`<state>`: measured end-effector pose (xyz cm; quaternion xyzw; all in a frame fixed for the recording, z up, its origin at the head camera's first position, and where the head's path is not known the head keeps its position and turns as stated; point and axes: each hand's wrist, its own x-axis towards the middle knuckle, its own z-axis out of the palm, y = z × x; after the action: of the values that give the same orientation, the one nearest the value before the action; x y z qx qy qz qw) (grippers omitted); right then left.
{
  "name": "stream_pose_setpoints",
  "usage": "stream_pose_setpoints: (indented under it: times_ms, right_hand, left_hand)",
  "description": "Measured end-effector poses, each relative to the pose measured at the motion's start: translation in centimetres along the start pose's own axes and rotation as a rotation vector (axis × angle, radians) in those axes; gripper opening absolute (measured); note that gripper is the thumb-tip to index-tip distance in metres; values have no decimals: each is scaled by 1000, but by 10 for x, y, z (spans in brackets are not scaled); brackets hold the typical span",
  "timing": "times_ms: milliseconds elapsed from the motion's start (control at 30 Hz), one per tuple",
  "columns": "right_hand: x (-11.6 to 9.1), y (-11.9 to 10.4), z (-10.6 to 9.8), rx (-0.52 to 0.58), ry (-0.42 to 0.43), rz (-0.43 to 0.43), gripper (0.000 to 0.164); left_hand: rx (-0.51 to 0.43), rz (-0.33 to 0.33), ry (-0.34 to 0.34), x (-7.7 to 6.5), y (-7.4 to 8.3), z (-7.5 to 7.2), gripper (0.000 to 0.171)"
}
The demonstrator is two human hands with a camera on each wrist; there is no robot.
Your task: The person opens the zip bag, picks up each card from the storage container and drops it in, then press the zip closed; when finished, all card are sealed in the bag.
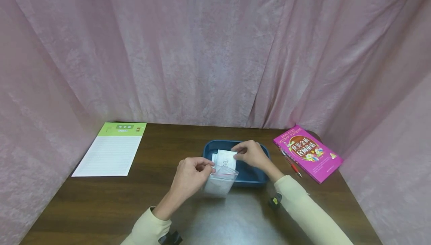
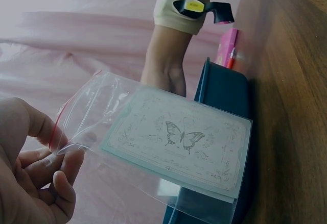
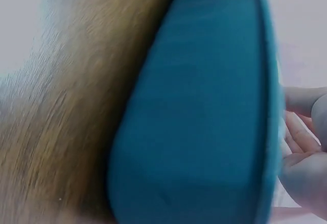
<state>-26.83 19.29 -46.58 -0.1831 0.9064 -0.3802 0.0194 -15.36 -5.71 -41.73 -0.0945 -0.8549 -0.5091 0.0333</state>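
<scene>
My left hand pinches the edge of a clear zip bag with a red line along its mouth. Inside the bag, in the left wrist view, lies a pale card printed with a butterfly and a fine border. My right hand pinches the upper right corner of a white printed card, just above the bag's mouth and over the blue tray. In the right wrist view the tray's side covers most of the picture, and the fingers show only partly behind its rim.
At the right lies a magenta book, with a red pen along its near left edge. A lined paper pad with a green header is at the left. Pink curtains close off the table's back and sides.
</scene>
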Motion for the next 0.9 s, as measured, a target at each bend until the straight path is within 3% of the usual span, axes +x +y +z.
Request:
stream_pose_setpoints:
  times_ms: [267,567,900]
  right_hand:
    - [-14,-23,-17,66,44,-49,12]
    - [-30,-49,-40,25,177,-127,13]
    - [-46,-74,-60,56,241,-232,17]
  left_hand:
    - [2,-10,6,0,0,0,14]
    - [1,3,10,1,0,1,13]
    - [14,-16,20,1,1,2,13]
